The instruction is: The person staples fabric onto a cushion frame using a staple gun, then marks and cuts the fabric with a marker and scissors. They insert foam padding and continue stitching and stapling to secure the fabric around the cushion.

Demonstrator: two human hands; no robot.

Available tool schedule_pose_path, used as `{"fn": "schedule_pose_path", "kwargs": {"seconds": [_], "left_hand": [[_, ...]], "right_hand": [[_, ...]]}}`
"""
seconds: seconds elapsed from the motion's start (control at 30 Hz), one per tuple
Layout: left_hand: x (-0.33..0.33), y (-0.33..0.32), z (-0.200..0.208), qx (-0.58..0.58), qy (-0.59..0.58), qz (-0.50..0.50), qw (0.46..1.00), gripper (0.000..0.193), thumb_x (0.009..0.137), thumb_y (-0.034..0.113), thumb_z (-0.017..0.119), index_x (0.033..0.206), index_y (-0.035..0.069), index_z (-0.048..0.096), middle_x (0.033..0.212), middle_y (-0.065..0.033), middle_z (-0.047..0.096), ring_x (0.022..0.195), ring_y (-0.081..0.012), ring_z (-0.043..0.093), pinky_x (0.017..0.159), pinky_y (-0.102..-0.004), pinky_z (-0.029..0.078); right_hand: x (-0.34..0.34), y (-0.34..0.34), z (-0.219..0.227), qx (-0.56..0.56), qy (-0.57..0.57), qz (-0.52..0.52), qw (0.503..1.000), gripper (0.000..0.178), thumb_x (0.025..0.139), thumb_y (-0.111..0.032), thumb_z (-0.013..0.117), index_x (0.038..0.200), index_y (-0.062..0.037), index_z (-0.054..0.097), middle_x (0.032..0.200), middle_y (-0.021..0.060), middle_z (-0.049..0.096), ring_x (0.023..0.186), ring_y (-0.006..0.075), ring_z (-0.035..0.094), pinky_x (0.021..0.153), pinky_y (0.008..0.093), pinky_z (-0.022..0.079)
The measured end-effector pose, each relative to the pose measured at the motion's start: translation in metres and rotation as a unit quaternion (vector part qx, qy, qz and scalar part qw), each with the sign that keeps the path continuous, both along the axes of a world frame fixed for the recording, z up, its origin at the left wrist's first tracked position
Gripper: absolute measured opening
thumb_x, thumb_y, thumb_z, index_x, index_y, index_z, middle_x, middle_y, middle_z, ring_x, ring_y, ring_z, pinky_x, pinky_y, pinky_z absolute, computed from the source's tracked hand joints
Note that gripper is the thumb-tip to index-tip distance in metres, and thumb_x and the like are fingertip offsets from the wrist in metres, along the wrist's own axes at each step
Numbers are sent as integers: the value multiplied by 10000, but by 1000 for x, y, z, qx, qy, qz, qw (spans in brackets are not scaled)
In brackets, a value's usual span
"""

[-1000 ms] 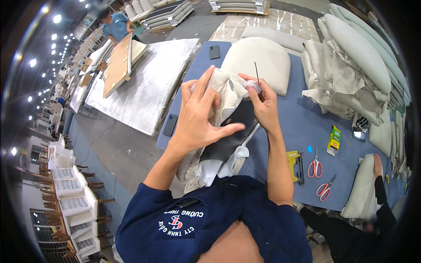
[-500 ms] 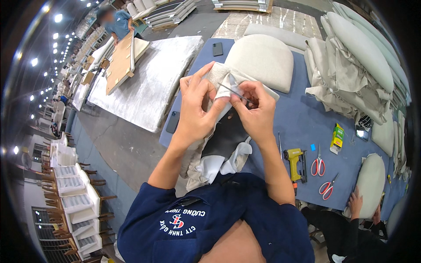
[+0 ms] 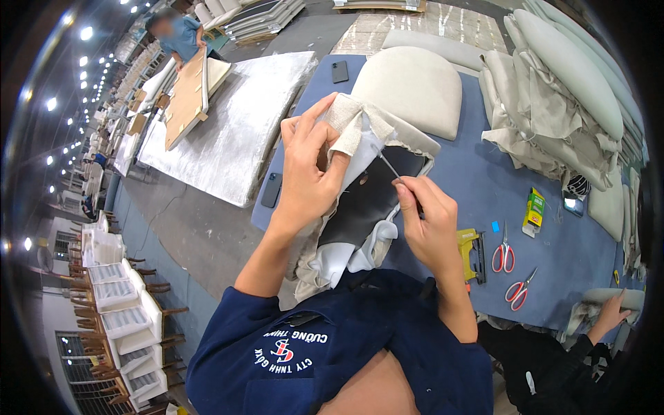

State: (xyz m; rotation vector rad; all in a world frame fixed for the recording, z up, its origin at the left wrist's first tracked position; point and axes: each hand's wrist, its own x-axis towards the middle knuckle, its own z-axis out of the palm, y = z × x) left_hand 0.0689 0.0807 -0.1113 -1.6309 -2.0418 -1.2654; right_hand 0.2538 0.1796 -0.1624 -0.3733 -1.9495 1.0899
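Note:
My left hand [image 3: 306,169] pinches a folded flap of beige upholstery fabric [image 3: 348,140] at the far corner of a seat-like piece. Its underside shows a black backing [image 3: 356,211], white padding and frayed fabric edges. My right hand [image 3: 430,220] is closed around a thin metal rod tool [image 3: 391,167]. The rod's far end reaches the white layer under the lifted flap; its other end is hidden in my fingers. Right of that hand, a yellow-green staple gun [image 3: 470,254] lies partly behind my forearm. Red-handled scissors [image 3: 503,257] and a second red-handled pair [image 3: 517,294] lie beyond it.
A finished beige cushion [image 3: 411,90] lies on the blue table [image 3: 456,183]. Stacked covers and cushions [image 3: 553,104] stand at right. Two phones, a green-yellow box [image 3: 533,212] and a blue chip lie about. One person works at lower right [image 3: 609,318], another holds a board at far left [image 3: 183,41].
My right hand has drawn back toward me and right with the rod, away from my left hand. The flap now stands more open. The person at lower right has shifted a cushion lower.

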Motion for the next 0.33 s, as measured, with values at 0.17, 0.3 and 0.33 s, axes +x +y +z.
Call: {"fn": "schedule_pose_path", "kwargs": {"seconds": [0.17, 0.3, 0.33], "left_hand": [[1, 0, 1, -8, -1, 0, 1000, 124, 883, 90, 675, 821, 38, 581, 1489, -173, 582, 1098, -278, 469, 991, -379, 364], [1, -3, -1, -11, 6, -6, 1000, 73, 876, 70, 683, 880, 17, 632, 1467, -195, 572, 1125, -341, 483, 1008, -434, 368], [1, -4, -1, -12, 7, -6, 1000, 73, 876, 70, 683, 880, 17, 632, 1467, -195, 572, 1125, -341, 483, 1008, -434, 368]], "right_hand": [[-1, 1, -3, 4, -11, 6, 1000, 116, 964, -56, 677, 1013, 49, 687, 823, 176, 667, 675, 329, 648, 619, 377, 511], [0, 2, -3, 21, -27, 23, 999, 129, 952, -70, 692, 1019, 40, 707, 879, 191, 718, 727, 334, 706, 638, 367, 543], [0, 1, -3, 21, -27, 24, 999, 129, 952, -70, 692, 1019, 40, 707, 879, 191, 718, 727, 334, 706, 638, 367, 543]]}}
